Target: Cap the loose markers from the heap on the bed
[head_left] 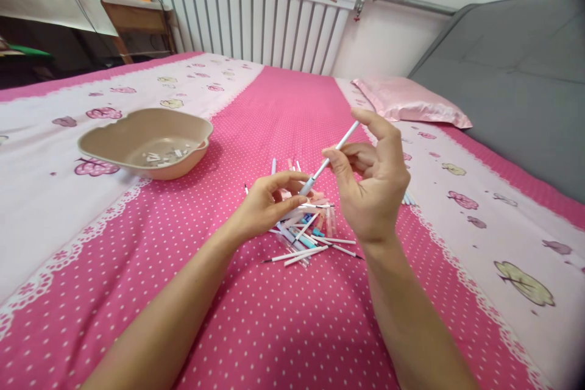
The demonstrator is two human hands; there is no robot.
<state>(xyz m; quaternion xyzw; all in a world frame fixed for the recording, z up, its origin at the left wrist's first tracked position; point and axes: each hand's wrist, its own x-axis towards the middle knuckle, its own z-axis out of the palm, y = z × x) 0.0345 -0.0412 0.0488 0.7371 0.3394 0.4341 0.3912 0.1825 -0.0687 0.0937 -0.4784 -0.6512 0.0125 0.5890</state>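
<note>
Between thumb and fingers, my left hand (269,198) pinches a pale blue pen barrel (306,186) held at a slant. My right hand (372,177) grips a white pen refill (336,154) with the thumb low on it and the index finger at its upper end. The refill's lower end meets the top of the barrel; how far it sits inside is hidden. Beneath both hands lies a loose pile of pen parts (304,241): white refills with dark tips, clear pieces, and pink, lilac and blue parts. My left hand covers some of the pile.
A beige plastic basin (192,155) with several small white pieces stands on the pink dotted bedspread (283,329) at left. Some pale blue pens (409,197) lie beyond my right wrist. A pink pillow (411,100), grey headboard (507,73) and white radiator (247,15) are farther back.
</note>
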